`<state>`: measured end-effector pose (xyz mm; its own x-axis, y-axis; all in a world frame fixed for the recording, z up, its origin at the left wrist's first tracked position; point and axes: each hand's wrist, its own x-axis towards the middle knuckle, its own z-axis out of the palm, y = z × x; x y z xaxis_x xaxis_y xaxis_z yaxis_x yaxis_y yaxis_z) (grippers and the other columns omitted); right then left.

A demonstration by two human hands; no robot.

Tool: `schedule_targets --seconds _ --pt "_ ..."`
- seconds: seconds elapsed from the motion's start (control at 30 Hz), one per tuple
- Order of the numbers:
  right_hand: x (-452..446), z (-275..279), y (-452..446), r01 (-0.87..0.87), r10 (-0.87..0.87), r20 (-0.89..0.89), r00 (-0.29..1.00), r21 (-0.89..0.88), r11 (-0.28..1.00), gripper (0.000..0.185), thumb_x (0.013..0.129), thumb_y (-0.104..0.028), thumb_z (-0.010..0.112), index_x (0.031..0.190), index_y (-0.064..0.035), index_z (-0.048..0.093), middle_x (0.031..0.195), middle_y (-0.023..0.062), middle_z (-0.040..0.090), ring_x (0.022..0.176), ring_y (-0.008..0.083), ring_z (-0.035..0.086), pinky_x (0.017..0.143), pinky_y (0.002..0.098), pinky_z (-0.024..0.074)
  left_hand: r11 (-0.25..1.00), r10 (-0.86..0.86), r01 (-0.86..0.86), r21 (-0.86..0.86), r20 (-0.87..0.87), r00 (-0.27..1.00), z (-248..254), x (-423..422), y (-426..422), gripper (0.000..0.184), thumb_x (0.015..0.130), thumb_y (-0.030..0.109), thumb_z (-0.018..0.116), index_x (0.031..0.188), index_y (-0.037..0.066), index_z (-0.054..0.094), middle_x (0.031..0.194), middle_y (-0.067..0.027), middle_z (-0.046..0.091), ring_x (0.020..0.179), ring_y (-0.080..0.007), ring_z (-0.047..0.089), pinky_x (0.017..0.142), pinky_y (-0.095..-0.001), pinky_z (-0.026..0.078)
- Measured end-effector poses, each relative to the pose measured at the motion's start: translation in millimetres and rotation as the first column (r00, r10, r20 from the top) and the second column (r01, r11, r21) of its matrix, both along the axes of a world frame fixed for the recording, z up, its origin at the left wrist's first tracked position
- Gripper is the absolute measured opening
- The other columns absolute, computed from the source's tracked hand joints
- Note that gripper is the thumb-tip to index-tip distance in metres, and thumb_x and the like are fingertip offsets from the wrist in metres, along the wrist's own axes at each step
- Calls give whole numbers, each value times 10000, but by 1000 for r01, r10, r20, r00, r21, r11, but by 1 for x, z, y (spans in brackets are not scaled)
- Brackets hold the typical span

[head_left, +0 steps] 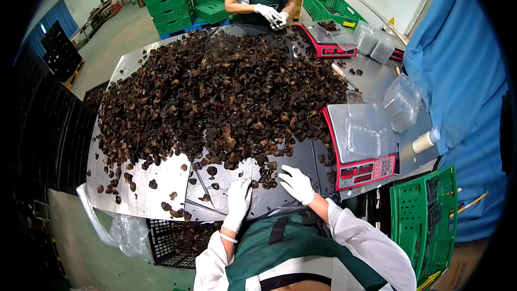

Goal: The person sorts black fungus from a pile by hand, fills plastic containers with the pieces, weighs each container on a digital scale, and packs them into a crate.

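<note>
A wide heap of dark brown wood ear mushrooms (215, 97) covers the table, with loose pieces along its near edge. My left hand (238, 200), in a white glove, rests low over the near side, fingers pointing forward. Beside its fingertips lies a small mushroom piece (254, 184); whether they touch is unclear. My right hand (298, 185), gloved too, has thumb and fingers apart, just right of a small cluster of mushrooms (267, 175). Nothing shows in its grasp. A thin stick-like tool (204, 187) lies left of my left hand.
To the right, a red scale (358, 175) bears a clear plastic tray (366, 136); stacked clear trays (401, 102) and a bottle (425, 141) stand beyond. Another scale (335, 51) sits farther back. Opposite, a co-worker's gloved hands (272, 16) meet. Green crates (423, 221) and a black crate (161, 242) flank me.
</note>
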<state>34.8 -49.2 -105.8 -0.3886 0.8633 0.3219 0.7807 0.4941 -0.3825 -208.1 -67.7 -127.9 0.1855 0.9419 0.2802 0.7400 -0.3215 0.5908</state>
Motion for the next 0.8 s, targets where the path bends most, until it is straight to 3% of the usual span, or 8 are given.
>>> schedule_targets --seconds 0.17,0.3,0.37,0.43,0.63,0.7,0.77,0.8 --pt "6 -4 18 150 -255 -472 844 -250 957 203 819 -140 669 1007 -70 637 923 71 648 850 204 643 766 299 509 990 128 -140 32 247 960 4 7 1 353 803 66 608 1156 55 590 1098 -156 598 1047 -325 545 930 -400 432" --pt "6 -3 44 -337 -670 -703 238 -706 622 196 914 -198 572 1058 -69 603 924 61 651 717 114 593 545 239 468 987 -137 128 97 90 987 19 25 14 485 760 61 602 1241 99 552 1247 -152 529 1121 -343 503 940 -415 422" --pt "8 10 51 -490 -737 -655 166 -703 515 269 953 -264 491 1123 -73 575 997 95 652 715 134 596 491 239 457 977 -184 193 87 -102 978 21 34 21 475 739 57 620 1210 108 579 1257 -153 524 1137 -337 499 943 -410 424" --pt "8 7 55 -751 -787 -593 -172 -438 494 322 962 -305 460 1167 -74 553 1075 123 638 704 156 595 447 240 436 969 -196 209 135 -107 975 8 37 31 455 740 53 618 1191 112 593 1216 -152 552 1104 -331 524 918 -408 438" --pt "7 5 59 -855 -800 -459 -386 -147 497 481 948 -434 401 1312 -133 487 1300 169 520 905 247 607 500 298 462 997 -77 69 35 313 947 -8 39 48 263 807 94 600 1066 57 629 1043 -128 629 1004 -297 580 877 -370 458" --pt "7 7 59 -837 -800 -413 -435 -141 528 547 948 -505 342 1320 -127 476 1290 173 529 994 301 607 493 298 448 966 173 -27 -255 569 804 -6 40 51 190 880 100 557 1046 35 623 1019 -91 641 969 -213 598 864 -312 455" --pt "7 13 57 -821 -801 -354 -483 -134 555 557 945 -517 338 1329 -136 469 1288 171 533 984 303 617 514 300 450 838 331 379 -392 918 217 -2 41 61 248 914 136 555 1131 17 567 1057 -61 619 921 -141 590 809 -289 477" --pt "10 10 55 -822 -793 -366 -487 -115 558 561 944 -520 340 1337 -140 463 1301 172 523 1012 299 611 543 303 458 816 362 428 -388 921 145 15 45 59 276 919 145 555 1164 18 540 1074 -58 611 916 -135 590 793 -269 486"
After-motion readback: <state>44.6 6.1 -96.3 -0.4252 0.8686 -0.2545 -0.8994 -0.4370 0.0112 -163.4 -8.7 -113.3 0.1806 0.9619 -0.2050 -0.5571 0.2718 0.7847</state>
